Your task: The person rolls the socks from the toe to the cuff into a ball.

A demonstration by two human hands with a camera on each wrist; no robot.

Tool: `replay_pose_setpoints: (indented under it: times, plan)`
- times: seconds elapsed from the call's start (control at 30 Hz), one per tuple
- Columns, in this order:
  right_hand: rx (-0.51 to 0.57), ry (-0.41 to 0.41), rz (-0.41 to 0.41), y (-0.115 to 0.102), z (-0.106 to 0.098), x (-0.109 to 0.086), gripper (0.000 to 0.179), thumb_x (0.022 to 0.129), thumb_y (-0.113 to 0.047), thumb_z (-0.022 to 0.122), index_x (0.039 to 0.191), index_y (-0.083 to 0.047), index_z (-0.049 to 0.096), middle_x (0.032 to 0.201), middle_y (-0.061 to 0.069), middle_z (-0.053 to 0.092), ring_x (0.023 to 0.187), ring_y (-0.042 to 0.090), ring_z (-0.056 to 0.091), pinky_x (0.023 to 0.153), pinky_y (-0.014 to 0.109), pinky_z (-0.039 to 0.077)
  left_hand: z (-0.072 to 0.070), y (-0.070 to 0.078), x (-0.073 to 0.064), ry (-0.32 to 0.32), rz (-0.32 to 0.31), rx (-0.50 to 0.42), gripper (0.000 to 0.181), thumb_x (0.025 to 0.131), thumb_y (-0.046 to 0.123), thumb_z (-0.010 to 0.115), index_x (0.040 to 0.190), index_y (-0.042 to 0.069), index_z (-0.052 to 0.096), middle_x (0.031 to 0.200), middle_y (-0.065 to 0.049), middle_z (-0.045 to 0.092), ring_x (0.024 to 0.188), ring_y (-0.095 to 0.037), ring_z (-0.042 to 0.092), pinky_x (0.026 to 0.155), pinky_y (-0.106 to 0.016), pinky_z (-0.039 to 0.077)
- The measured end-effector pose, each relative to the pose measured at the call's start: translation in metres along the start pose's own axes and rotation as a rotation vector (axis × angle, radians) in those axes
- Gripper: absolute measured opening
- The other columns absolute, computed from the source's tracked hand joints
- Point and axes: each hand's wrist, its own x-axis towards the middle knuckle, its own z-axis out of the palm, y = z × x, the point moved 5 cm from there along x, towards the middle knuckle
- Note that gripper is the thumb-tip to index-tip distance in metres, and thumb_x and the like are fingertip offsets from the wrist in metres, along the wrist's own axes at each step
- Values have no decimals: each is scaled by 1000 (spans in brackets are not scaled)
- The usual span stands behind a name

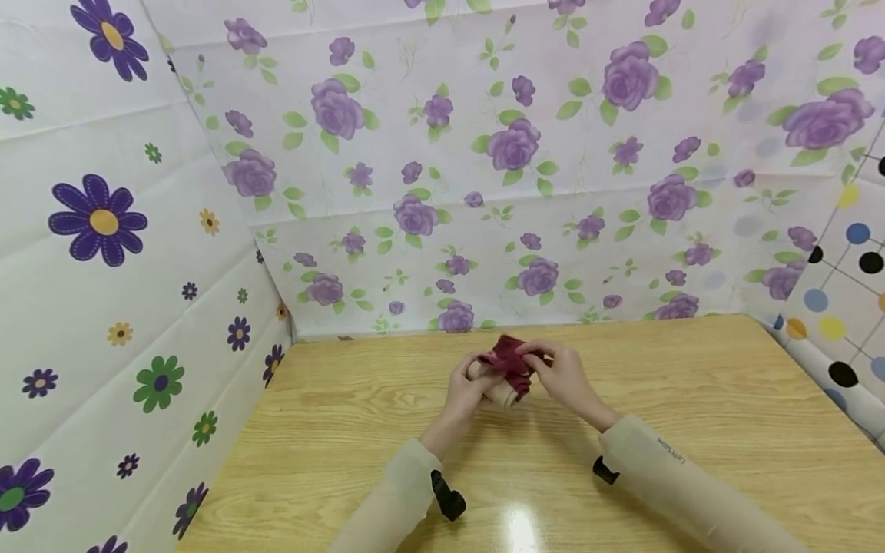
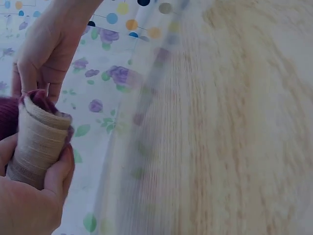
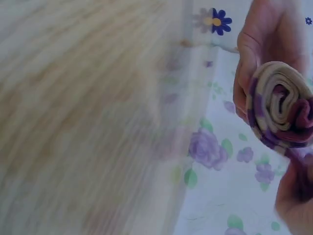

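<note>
Above the tabletop, a rolled-up pair of knit socks (image 1: 502, 393) is held between both hands. The roll is beige and ribbed outside, with burgundy fabric (image 1: 510, 355) over its top. My left hand (image 1: 465, 392) grips the beige roll from the left, its thumb and fingers around the socks (image 2: 40, 147) in the left wrist view. My right hand (image 1: 565, 378) pinches the burgundy part at the right side. The right wrist view shows the roll's spiral end, with beige and burgundy layers and a purple-and-beige striped outer face (image 3: 264, 132).
A light wooden table (image 1: 332, 430) lies under the hands. Flower-printed sheets (image 1: 429, 169) stand behind it and on the left, and a dotted sheet (image 1: 836, 330) on the right. Black straps (image 1: 448, 495) hang at both sleeves.
</note>
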Motion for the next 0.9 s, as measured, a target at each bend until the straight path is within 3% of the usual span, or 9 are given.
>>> replay_pose_setpoints:
  times: [0.1,0.17,0.33,0.43,0.53,0.63,0.73,0.8,0.9]
  plan:
    - [-43,68,-27,-3,-5,2,20,92,3,58,95,-10,74,98,15,73,45,2,34,44,22,35,-1,1,1,13,1,-2,42,85,-7,54,125,6,56,101,-4,58,62,-11,52,50,-27,46]
    - [-42,71,-92,-9,-4,2,21,92,3,58,95,-10,74,98,14,73,49,1,44,47,22,40,-1,3,1,17,-10,44,43,85,-8,49,124,7,57,96,-3,57,61,-12,51,50,-27,47]
    - [-10,-59,-276,-21,11,-5,24,91,5,59,99,-11,74,98,9,73,80,12,68,59,25,52,1,8,3,21,-34,176,35,89,0,52,121,12,57,88,-2,59,67,-14,54,59,-32,49]
    - [-48,-119,-322,-24,19,-11,25,90,6,61,101,-12,75,96,6,73,84,17,69,64,24,54,1,8,3,40,-19,222,41,86,-5,52,125,9,51,91,-8,60,68,-15,53,57,-30,48]
    - [-131,-186,-377,-29,26,-15,21,88,-4,69,107,-10,73,100,6,73,88,18,68,70,25,55,-2,4,0,68,-22,240,48,86,-7,53,131,4,42,107,-17,59,77,-16,55,60,-27,47]
    - [-223,-228,-439,-36,32,-18,34,82,-9,75,115,-8,69,106,8,72,92,20,66,75,29,56,-4,2,-2,76,-24,221,42,87,-6,52,128,-2,44,110,-17,60,82,-15,56,67,-26,49]
    - [-269,-167,-412,-38,33,-19,35,81,-3,75,115,-8,69,104,9,72,90,20,64,71,29,54,-2,4,-2,64,-1,215,29,86,-3,54,115,-5,55,85,-6,62,70,-12,54,65,-27,49]
    - [-216,-88,-335,-39,31,-19,32,82,5,69,112,-8,71,102,10,72,88,21,66,69,28,54,1,7,-3,64,16,220,23,84,-2,57,107,-4,59,72,-1,55,61,-11,49,58,-27,45]
    - [-119,24,-245,-39,28,-20,28,85,3,68,110,-9,72,102,11,73,86,21,69,65,27,54,4,9,-6,99,32,228,23,81,0,60,103,-2,58,72,2,52,61,-10,48,56,-24,41]
